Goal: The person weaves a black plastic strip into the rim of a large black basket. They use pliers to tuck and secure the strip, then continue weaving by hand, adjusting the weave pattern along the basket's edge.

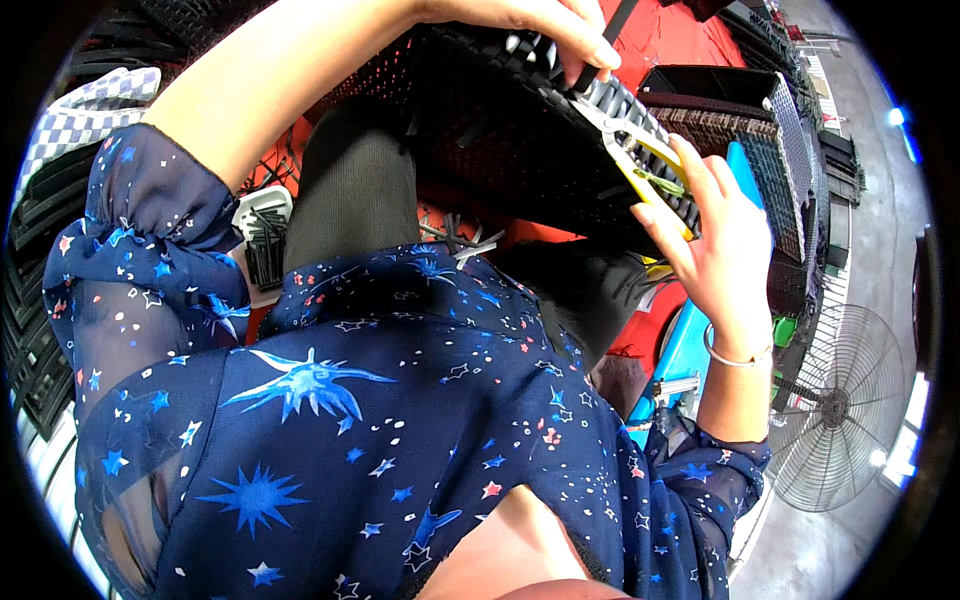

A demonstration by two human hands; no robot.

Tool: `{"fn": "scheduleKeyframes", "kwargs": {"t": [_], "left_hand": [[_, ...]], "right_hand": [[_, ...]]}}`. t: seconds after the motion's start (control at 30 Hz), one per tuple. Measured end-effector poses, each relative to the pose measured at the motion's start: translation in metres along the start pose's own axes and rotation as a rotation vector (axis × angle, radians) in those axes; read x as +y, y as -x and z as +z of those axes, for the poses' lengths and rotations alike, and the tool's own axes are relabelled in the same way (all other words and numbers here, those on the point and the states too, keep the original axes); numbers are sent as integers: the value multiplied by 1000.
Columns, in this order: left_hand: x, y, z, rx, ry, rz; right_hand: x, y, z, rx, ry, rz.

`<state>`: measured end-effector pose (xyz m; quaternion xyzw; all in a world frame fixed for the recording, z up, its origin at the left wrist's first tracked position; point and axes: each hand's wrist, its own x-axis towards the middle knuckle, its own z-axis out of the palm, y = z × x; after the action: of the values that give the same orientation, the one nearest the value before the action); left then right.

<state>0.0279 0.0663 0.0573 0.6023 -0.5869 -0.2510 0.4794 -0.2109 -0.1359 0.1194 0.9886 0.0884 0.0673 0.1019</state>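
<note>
A dark woven basket (500, 150) of black plastic strips leans across my lap. My left hand (565, 28) reaches over its upper edge, thumb and fingers pinched on a black plastic strip (622, 18) that sticks up from the weave. My right hand (722, 225) is wrapped round a pair of snips (632, 168) with yellow handles and short silver blades. The handles are spread apart. The blade tips lie at the basket's edge, close below my left fingers, and are partly hidden against the strips.
Beside my left thigh sits a white tray (262, 245) of short black strips. Another woven basket (740, 150) stands at the far right, near a blue plastic piece (680, 345). A large fan (835, 405) stands on the grey floor. Red sheeting (690, 45) lies beyond the basket.
</note>
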Motion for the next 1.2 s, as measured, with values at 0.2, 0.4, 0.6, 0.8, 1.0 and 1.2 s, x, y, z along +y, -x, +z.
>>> {"fn": "scheduleKeyframes", "kwargs": {"t": [0.2, 0.4, 0.6, 0.8, 1.0, 1.2], "left_hand": [[-4, -5, -2, -9, 24, 41], [-1, -1, -2, 6, -14, 5], [-2, -4, -5, 172, 304, 8], [18, 14, 27, 59, -107, 122], [76, 41, 52, -323, -671, -4], [23, 3, -35, 298, -820, 52]], "right_hand": [[-2, 1, 9, 19, -59, 16], [-1, -2, 9, 5, -12, -2], [16, 0, 25, 76, -46, -27], [23, 10, 44, 241, -163, -7], [29, 15, 45, 288, -213, 78], [29, -13, 43, 291, -236, -32]]}}
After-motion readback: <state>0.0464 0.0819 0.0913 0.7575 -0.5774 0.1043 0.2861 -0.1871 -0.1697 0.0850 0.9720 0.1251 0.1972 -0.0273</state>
